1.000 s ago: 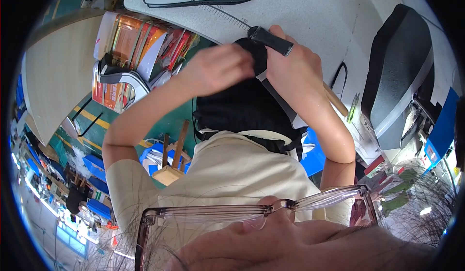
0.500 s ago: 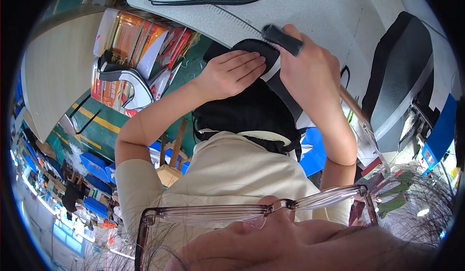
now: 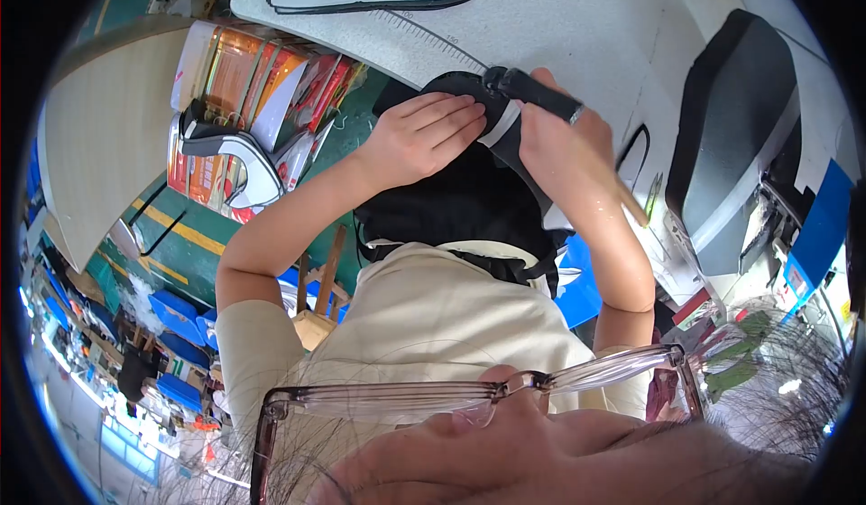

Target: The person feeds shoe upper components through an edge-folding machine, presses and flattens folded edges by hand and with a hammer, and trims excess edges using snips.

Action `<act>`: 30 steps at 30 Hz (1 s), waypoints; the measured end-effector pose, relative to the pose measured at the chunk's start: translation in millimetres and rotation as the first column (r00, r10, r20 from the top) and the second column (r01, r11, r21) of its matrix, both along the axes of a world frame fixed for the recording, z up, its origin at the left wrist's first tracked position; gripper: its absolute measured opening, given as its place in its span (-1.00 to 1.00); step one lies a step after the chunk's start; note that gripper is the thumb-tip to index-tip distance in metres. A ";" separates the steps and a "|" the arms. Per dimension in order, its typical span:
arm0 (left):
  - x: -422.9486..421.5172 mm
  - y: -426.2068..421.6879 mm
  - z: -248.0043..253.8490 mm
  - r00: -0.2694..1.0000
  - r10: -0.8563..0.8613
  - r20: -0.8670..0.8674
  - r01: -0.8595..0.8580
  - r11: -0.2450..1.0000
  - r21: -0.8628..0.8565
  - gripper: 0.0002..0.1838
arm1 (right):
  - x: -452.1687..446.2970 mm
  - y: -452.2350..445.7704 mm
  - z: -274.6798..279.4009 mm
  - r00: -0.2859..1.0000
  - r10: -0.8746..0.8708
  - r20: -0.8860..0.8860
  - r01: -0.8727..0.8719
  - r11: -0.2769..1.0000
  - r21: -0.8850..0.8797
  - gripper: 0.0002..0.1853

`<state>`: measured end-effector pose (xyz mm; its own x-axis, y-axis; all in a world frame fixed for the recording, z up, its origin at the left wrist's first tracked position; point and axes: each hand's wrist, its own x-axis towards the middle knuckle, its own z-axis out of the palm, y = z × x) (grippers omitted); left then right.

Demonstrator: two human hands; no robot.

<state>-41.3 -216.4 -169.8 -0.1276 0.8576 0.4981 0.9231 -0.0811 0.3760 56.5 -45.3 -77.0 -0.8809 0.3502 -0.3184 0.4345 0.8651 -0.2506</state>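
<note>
My left hand [image 3: 431,137] presses a black curved piece of sheet material [image 3: 499,108] at the table edge. Its fingers lie close together on top, and the thumb is hidden. A pale grey strip crosses the piece beside my fingertips. In my right hand [image 3: 564,140] a hammer [image 3: 539,96] with a black head is gripped. The head is over the piece, just right of my left fingertips; whether it touches cannot be made out. Its wooden handle slants back past my wrist, blurred.
A ruler scale [image 3: 428,36] is marked on the pale table [image 3: 577,18]. Black-edged white pieces [image 3: 370,4] lie at the back. At right stands a large dark panel [image 3: 735,135]. Bundled packets [image 3: 262,90] sit at left, with a black-and-white cut piece [image 3: 257,171] on them.
The hammer head has turned, its right end now lower and further right. The handle has swung down. My left hand stays nearly in place, and the whole view has shifted slightly.
</note>
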 end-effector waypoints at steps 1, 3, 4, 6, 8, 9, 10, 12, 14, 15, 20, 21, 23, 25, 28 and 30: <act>-0.6 -0.4 -0.2 1.000 -0.002 -0.003 0.002 1.000 -0.002 -0.66 | -1.8 1.9 6.7 1.000 -0.007 -0.005 0.007 1.000 0.004 -0.79; -1.4 -0.4 0.4 1.000 -0.007 -0.003 0.007 1.000 -0.005 -0.65 | -2.8 1.4 14.6 0.957 -0.063 -0.282 0.042 0.996 -0.077 -0.79; -1.7 -0.4 1.7 1.000 -0.005 0.005 0.005 1.000 -0.012 -0.66 | -1.3 -1.9 9.5 0.958 -0.062 -0.282 0.041 0.996 -0.078 -0.79; 0.0 -1.8 3.8 1.000 -0.014 0.016 0.015 1.000 -0.016 -0.67 | 6.3 -9.1 -8.2 0.967 -0.081 -0.243 0.060 0.994 -0.091 -0.75; -0.3 -0.3 4.4 1.000 -0.013 0.015 0.014 0.998 -0.056 -0.66 | 0.6 9.3 -15.2 0.995 -0.054 -0.089 0.052 0.998 -0.026 -0.71; 1.1 2.4 6.8 1.000 -0.016 0.011 0.017 0.999 -0.046 -0.66 | -5.4 18.1 -7.2 0.973 -0.136 -0.185 0.145 0.989 0.032 -0.82; 5.3 3.1 10.9 0.999 0.014 0.045 -0.010 0.996 -0.088 -0.64 | -8.0 25.3 -4.4 0.937 -0.211 -0.278 0.241 0.968 0.076 -0.89; 14.3 5.2 22.1 0.996 0.039 0.075 -0.029 0.991 -0.127 -0.61 | -18.6 53.9 -23.8 0.795 -0.191 -0.576 0.250 0.968 0.025 -0.88; 19.3 10.5 35.1 0.992 0.101 0.072 -0.080 0.964 -0.253 -0.56 | -19.5 81.0 -49.3 0.732 -0.124 -0.670 0.232 0.970 0.074 -0.87; 19.9 12.0 35.8 0.994 0.092 0.065 -0.073 0.967 -0.244 -0.56 | -18.5 87.2 -50.9 0.768 -0.085 -0.635 0.193 0.976 0.103 -0.86; 22.4 9.0 22.9 0.994 0.074 -0.075 -0.089 0.971 -0.221 -0.60 | 4.0 50.2 -34.9 0.824 -0.114 -0.556 0.174 0.983 0.055 -0.79; 20.4 10.5 23.8 0.994 0.081 -0.078 -0.097 0.970 -0.221 -0.60 | 4.5 42.6 -23.8 0.874 -0.105 -0.475 0.143 0.989 0.045 -0.77; 14.1 12.9 27.8 0.996 0.033 -0.082 -0.044 0.990 -0.135 -0.65 | 9.7 27.9 -7.2 0.907 -0.087 -0.413 0.104 0.994 0.020 -0.77; 12.6 14.7 27.1 0.994 0.027 -0.102 -0.044 0.986 -0.162 -0.67 | 10.1 12.2 17.0 0.946 -0.146 -0.290 0.134 0.989 -0.061 -0.76; 9.7 17.3 26.0 0.993 0.005 -0.120 -0.027 0.982 -0.185 -0.70 | 19.2 3.7 -1.9 0.953 -0.028 -0.301 0.037 0.999 0.022 -0.75; 8.7 19.8 27.3 0.993 -0.018 -0.120 -0.004 0.983 -0.183 -0.71 | 13.4 6.4 -6.2 0.994 0.011 -0.111 -0.005 0.998 0.058 -0.71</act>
